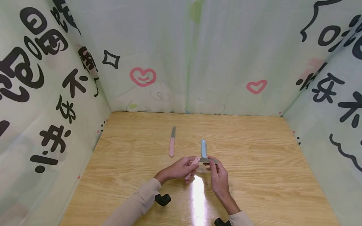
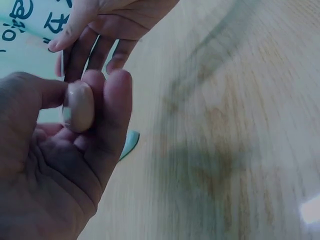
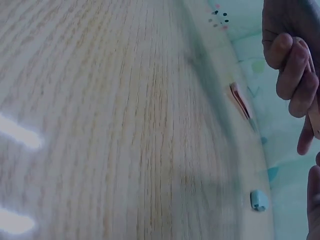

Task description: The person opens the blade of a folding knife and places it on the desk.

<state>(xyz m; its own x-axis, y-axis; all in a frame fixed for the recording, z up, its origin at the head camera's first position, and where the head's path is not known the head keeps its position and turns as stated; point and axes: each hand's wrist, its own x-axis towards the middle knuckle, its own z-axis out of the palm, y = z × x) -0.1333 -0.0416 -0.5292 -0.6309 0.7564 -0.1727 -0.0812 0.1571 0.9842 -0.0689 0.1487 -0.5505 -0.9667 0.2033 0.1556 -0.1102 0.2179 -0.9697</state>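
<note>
In the head view, my left hand grips the pink handle of a folding knife. Its grey blade is swung out to the right, and the thumb and fingers of my right hand pinch it, hiding the blade's end. The left wrist view shows the rounded handle end between the left thumb and fingers. Just beyond the hands lies a blue folding knife; its blade looks folded in. A second pink folding knife, farther left, lies unfolded with its blade pointing away.
All of this is on a wood-grain table. Pale printed curtains enclose its back and sides. A bright light reflection falls on the table between the forearms. Black wrist devices are worn on both arms.
</note>
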